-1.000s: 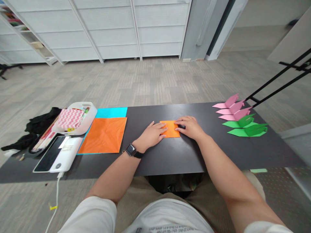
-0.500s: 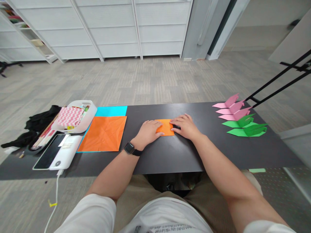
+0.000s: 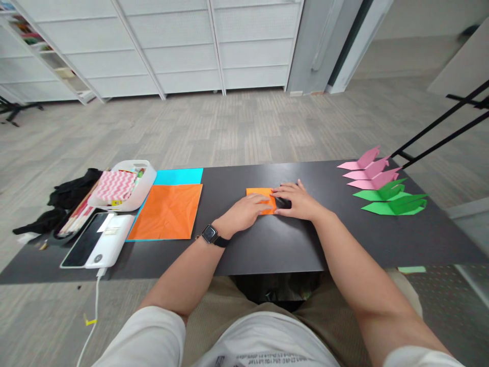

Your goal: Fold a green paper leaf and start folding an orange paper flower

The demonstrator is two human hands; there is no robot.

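A small folded square of orange paper point(image 3: 260, 191) lies flat on the dark table in front of me. My left hand point(image 3: 247, 213) rests across its left and middle part, fingers stretched out over the sheet and covering much of it. At the paper's right edge is my right hand point(image 3: 297, 200). Its fingertips and thumb touch that edge and stand apart, with dark tabletop showing between them. Neither hand lifts the paper.
Larger orange sheets point(image 3: 168, 211) lie over blue paper point(image 3: 179, 176) to the left. Beyond are a white basket point(image 3: 147, 186), a white power bank point(image 3: 110, 239) with a cable, and a phone point(image 3: 82, 244). Pink point(image 3: 376, 178) and green folded paper birds point(image 3: 397, 205) stand right on the table point(image 3: 267, 250).
My left hand has slid right, from the paper's left edge onto its middle. My right hand stays at the right edge, its thumb a little lower. The view has shifted slightly.
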